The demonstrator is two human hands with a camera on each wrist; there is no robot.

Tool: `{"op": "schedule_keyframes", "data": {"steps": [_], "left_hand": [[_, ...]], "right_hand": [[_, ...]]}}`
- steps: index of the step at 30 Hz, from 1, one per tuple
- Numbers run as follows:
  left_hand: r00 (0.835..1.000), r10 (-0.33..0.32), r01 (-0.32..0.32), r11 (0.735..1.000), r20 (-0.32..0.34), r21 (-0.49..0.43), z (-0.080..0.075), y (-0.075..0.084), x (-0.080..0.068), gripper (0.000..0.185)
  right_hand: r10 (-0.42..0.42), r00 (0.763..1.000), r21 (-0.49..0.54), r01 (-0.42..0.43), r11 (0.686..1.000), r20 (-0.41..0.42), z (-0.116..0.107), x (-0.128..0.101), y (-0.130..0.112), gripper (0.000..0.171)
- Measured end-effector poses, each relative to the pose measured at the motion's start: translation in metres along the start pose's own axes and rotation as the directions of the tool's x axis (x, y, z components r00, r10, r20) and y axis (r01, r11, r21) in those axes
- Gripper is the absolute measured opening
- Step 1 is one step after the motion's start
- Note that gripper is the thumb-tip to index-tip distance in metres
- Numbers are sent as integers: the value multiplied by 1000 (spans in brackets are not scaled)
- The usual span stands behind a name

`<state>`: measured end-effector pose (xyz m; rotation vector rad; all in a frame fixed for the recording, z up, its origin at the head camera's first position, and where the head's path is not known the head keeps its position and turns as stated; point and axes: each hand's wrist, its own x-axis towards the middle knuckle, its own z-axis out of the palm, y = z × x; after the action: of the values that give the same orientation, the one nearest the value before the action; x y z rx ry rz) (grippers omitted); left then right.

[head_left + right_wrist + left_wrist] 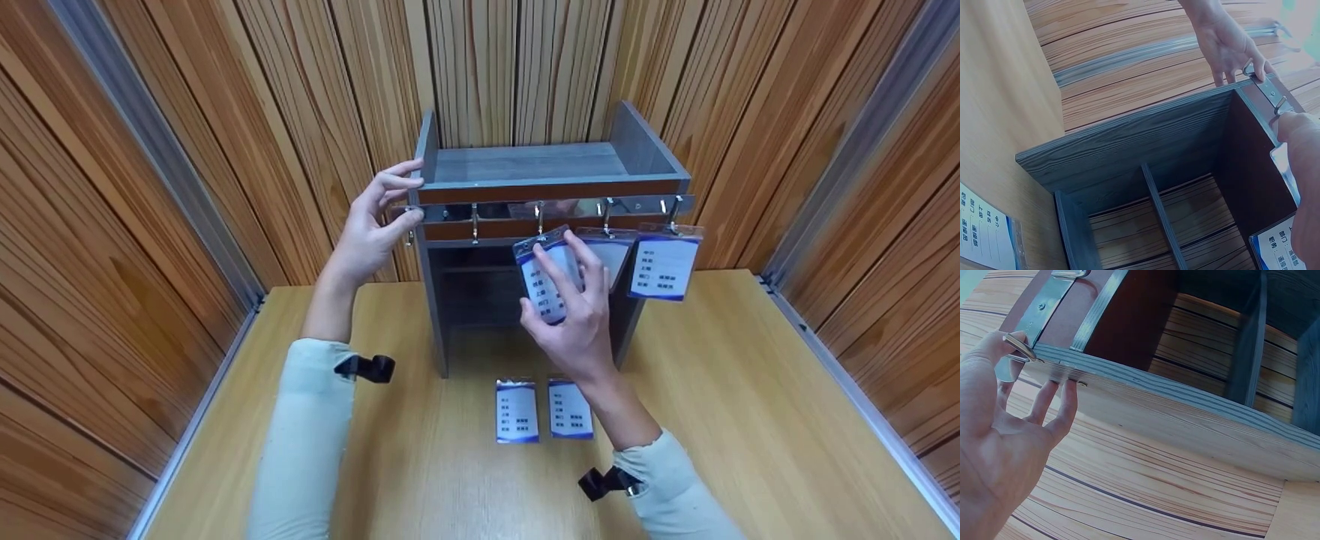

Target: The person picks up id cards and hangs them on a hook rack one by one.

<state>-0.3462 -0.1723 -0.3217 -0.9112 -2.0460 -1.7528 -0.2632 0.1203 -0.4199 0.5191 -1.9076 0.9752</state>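
A small grey shelf unit (525, 161) stands on the table with a metal hook rail (510, 211) across its front. My left hand (371, 225) rests on the unit's upper left corner, fingers straight on the side panel (1185, 410), thumb by the end hook (1016, 346). My right hand (574, 315) pinches a blue-edged badge holder (538, 277) and holds its top up at a middle hook. Two more badges (664, 266) (616, 255) hang from the right hooks; the hand partly hides the nearer one. Two badges (517, 410) (570, 409) lie flat in front of the unit.
The wooden table (750, 420) is boxed in by wood-panelled walls on three sides, with metal strips at the corners. The unit's lower part is open, with an inner divider (1159, 214). One flat badge (982, 230) shows in the right wrist view.
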Motion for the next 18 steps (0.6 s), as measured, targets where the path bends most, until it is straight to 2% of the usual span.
{"op": "schedule_keyframes", "data": {"steps": [7,18], "left_hand": [[1000,6,-6,1000,2,6,0,0,0,32],[1000,-11,11,1000,-7,-5,0,1,0,33]], "right_hand": [[48,998,-16,-48,999,34,-3,3,-2,86],[124,988,-37,-121,992,90,-10,9,-6,85]]}}
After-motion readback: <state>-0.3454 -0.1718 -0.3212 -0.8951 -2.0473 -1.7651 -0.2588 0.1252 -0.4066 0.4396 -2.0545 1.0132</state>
